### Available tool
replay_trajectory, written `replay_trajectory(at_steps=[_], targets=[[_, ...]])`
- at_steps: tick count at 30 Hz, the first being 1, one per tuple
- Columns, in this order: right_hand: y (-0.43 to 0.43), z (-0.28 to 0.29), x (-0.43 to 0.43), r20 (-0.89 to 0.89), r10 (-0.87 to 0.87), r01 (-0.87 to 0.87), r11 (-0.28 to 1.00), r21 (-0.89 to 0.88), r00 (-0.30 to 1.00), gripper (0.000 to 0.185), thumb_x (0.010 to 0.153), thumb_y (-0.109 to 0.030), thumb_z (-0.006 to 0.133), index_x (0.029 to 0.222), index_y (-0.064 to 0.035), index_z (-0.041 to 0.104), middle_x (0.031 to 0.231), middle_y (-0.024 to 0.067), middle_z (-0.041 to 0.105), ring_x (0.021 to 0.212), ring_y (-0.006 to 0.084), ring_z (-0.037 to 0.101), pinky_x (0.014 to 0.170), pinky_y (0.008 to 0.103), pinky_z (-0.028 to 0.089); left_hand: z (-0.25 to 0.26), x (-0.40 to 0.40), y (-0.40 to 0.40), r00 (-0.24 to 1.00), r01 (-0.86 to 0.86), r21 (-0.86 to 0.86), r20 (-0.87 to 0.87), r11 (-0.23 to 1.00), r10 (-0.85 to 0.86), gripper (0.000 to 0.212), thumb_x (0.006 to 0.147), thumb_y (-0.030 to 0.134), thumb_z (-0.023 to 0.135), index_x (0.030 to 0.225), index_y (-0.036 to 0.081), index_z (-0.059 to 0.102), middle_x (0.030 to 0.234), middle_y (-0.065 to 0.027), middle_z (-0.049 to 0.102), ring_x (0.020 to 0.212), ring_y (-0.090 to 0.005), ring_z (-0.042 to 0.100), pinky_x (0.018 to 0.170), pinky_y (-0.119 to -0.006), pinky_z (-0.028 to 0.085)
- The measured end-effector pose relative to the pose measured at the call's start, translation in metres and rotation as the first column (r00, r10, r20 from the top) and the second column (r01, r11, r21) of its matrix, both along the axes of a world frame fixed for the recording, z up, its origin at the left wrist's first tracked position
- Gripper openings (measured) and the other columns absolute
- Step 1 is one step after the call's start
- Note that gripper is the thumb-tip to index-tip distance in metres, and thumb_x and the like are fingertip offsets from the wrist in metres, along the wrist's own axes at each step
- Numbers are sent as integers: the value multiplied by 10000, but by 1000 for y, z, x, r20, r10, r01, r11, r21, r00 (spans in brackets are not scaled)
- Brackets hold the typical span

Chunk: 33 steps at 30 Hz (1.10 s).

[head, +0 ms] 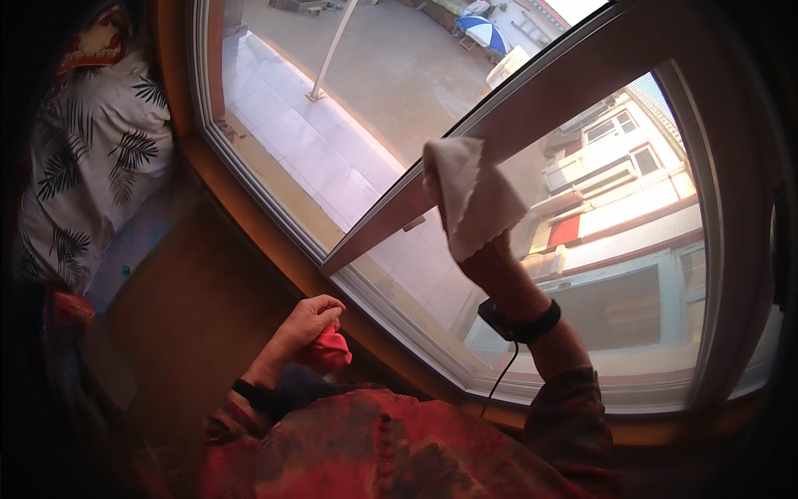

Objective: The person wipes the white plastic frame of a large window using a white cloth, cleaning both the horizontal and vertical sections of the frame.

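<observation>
My right hand (435,187) is raised to the window and grips a pale beige cloth (477,193). The cloth lies over the upright bar of the window frame (393,209) and hides most of the fingers. Below the wrist sits a black band with a small dark device (499,319) and a cable. My left hand (312,321), low in front of my body, is closed around a bunched red cloth (328,349). It is close to the brown wooden window sill (274,265). Glass panes (399,274) stretch on both sides of the bar.
To the left lies white bedding with dark leaf prints (106,156). A small handle (414,223) juts from the frame bar. Through the glass appear a paved yard (386,75), a metal pole (332,50), a blue and white parasol (483,32) and a building (623,168).
</observation>
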State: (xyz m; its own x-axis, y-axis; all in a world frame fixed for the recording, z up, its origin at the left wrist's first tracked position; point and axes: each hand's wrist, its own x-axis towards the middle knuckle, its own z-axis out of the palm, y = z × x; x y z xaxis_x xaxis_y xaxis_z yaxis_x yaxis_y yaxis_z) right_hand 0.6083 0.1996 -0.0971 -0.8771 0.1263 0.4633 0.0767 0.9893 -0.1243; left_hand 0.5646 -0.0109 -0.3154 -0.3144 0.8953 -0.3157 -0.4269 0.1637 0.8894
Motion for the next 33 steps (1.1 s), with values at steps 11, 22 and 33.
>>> replay_trajectory(at_steps=[11,22,33], targets=[[33,49,-20,-266,111,-10,935,356,957,188,891,-158,521,1004,-13,556,793,42,553,680,97,537,570,212,416,-13,58,-35,990,-131,-69,34,989,134,185,862,135,539,965,-14,578,727,-31,586,659,-75,550,612,-214,459],[8,-108,-38,232,-232,148,933,328,945,326,812,-71,477,1131,-6,467,938,105,556,862,216,562,705,270,456,-72,113,-102,928,-332,-212,103,919,359,175,860,123,539,964,-12,579,718,-37,597,652,-75,553,612,-211,452],[10,-270,5,606,-100,-575,225,786,789,349,805,-95,489,1138,7,501,1047,138,552,973,252,538,804,317,445,-131,108,-133,838,-467,-268,171,843,518,145,863,89,528,959,-6,581,718,-26,585,655,-66,550,609,-198,446]])
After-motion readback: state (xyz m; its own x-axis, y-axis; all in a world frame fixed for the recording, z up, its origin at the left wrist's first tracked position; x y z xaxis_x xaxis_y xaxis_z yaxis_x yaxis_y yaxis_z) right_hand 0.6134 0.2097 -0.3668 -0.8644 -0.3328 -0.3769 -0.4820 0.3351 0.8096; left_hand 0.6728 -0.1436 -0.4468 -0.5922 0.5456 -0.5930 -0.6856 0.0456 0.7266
